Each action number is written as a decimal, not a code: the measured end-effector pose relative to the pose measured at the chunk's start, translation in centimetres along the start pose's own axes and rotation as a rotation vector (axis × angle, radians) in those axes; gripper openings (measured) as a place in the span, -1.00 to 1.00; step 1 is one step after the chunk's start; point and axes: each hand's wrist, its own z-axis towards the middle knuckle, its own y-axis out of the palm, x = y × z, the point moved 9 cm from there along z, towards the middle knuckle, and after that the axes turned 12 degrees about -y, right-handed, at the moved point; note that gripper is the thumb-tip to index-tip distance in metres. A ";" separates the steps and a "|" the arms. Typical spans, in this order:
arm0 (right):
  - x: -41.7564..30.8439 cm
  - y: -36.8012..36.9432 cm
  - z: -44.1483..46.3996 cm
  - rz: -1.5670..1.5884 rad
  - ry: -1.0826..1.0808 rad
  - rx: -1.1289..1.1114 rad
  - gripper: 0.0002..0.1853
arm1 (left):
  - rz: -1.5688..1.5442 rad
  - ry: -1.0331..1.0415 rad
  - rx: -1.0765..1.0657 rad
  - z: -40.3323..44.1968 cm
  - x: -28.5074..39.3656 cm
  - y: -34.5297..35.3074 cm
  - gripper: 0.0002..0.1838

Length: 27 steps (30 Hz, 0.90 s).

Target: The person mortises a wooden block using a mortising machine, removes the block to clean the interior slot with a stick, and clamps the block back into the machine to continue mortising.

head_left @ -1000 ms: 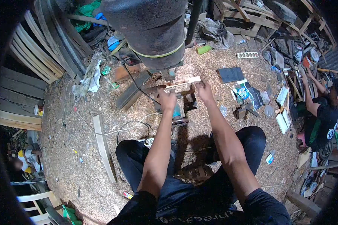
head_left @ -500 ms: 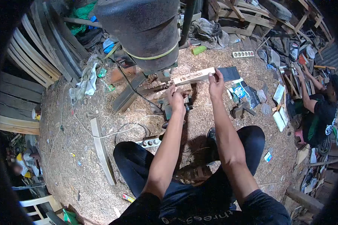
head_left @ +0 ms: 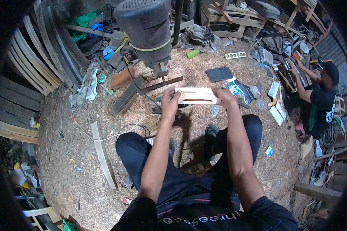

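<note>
A pale wooden piece (head_left: 198,92) with a long slot along it is held level in front of me. My left hand (head_left: 169,102) is closed round its left end, and my right hand (head_left: 225,97) grips the right end. Just beyond the piece stands a machine with a dark cylindrical motor housing (head_left: 148,34), a yellow band round its lower part. A dark bar (head_left: 162,84) lies below the housing, behind my left hand. The machine's lower parts are partly hidden by the wood and my hands.
Wood chips cover the ground (head_left: 81,154). A dark block (head_left: 219,74), a power strip (head_left: 235,55) and a long board (head_left: 102,154) lie there. Curved boards (head_left: 36,57) lean at the left. Another person (head_left: 320,92) crouches at the right beside scrap wood.
Both hands have brought the wooden piece away from the machine, nearer to me, and levelled it; its slotted side now shows. The view has shifted, and the other person has moved slightly.
</note>
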 end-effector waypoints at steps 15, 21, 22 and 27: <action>-3.6 7.9 -12.6 0.203 0.064 -0.415 -0.71 | -0.174 -0.263 -0.104 -6.3 -5.3 -9.5 -0.50; -12.0 9.2 -17.1 0.038 -0.392 -0.493 -0.62 | -0.173 0.029 -0.332 -10.0 1.4 -12.0 -0.41; -13.2 9.5 -17.8 0.007 -0.533 -0.502 -0.63 | -0.090 0.120 -0.326 -10.6 2.6 -12.5 -0.43; -16.1 10.3 -19.4 0.143 -0.705 -0.528 -0.57 | -0.064 0.443 -0.279 -12.7 6.8 -13.8 -0.60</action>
